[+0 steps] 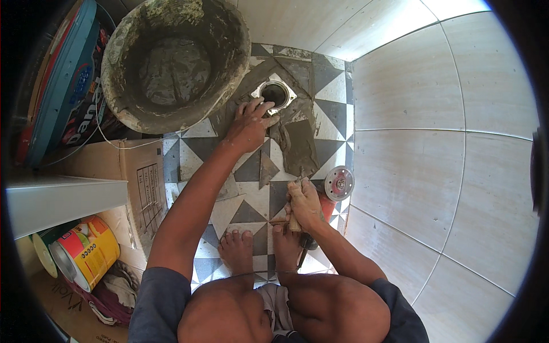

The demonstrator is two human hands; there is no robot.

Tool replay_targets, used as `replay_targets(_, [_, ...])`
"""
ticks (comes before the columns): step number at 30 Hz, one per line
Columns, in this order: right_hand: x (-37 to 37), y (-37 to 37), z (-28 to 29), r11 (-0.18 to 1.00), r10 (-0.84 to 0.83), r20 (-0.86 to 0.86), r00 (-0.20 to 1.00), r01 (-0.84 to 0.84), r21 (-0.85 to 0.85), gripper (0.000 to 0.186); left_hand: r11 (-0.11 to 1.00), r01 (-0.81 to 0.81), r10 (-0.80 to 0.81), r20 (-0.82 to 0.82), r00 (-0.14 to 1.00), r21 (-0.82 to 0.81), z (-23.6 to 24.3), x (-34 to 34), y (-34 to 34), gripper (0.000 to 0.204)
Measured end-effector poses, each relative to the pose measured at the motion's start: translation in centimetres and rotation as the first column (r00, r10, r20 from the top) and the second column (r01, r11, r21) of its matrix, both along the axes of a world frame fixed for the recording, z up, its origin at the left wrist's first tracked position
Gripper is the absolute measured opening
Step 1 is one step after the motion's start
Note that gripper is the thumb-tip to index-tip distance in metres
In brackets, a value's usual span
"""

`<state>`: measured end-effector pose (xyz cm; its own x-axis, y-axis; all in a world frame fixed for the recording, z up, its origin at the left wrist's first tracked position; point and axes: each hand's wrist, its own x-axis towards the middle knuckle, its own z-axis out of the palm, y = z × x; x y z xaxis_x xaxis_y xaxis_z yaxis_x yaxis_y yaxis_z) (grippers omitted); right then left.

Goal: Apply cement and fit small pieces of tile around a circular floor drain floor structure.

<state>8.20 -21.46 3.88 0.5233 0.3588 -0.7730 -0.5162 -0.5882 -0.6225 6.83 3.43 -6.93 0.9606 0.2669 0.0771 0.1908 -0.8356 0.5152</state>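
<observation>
Head view: L hand (250, 124) is over the near-left edge of the drain (290, 96), fingers spread & fingertips resting on its rim; nothing is clasped. Drain = square pale frame w/ round opening, set in the floor (249, 214) & surrounded by wet mortar (294, 71). R hand (307, 206) is closed around the handle of the trowel (300, 150). Trowel blade points away from the person, toward the drain; its upper face is coated w/ mortar.

Grinder (327, 208) lies on the floor just R of the R hand, partly hidden by it; disc (339, 183) faces up. Bare feet (235, 251) are on the patterned tiles, below the trowel & L forearm. Bucket (116, 86), mortar-crusted w/ grey mix inside, is upper L, near the drain. Carton (150, 191) is below the bucket; yellow can (94, 248) lies tilted at lower L.
</observation>
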Motion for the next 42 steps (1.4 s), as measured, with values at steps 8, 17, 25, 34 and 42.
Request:
replay_targets(8, [0.7, -1.1, 0.6, 0.996, 0.085, -0.063, 0.994, -0.085, 0.006, 0.029, 0.999, 0.033, -0.037, -0.141, 0.989, -0.032, 1.1, 0.6, 1.0, 0.056])
replay_targets(17, [1.8, -1.8, 2.5, 0.984, 0.158, -0.228, 0.961, -0.135, 0.112, 0.027, 1.000, 0.000, -0.001, -0.053, 0.999, -0.007, 1.4, 0.3, 1.5, 0.046])
replay_targets(25, [5.0, -0.3, 2.6, 0.985, 0.060, 0.219, 0.974, -0.094, 0.145, 0.023, 0.916, -0.263, 0.327, 0.187, 0.926, -0.303, 3.7, -1.5, 3.5, 0.037])
replay_targets(34, [3.4, 2.1, -1.7, 0.907, 0.373, 0.602, 0.706, -0.413, -0.079, 0.039, 0.880, -0.373, 0.420, 0.113, 0.900, -0.295, 5.3, -4.7, 0.9, 0.038])
replay_targets(42, [1.1, 4.0, -4.7, 0.870, 0.451, 0.674, 0.585, -0.456, -0.186, 0.036, 0.848, -0.443, 0.498, 0.151, 0.854, -0.290, 6.2, -8.5, 0.8, 0.036])
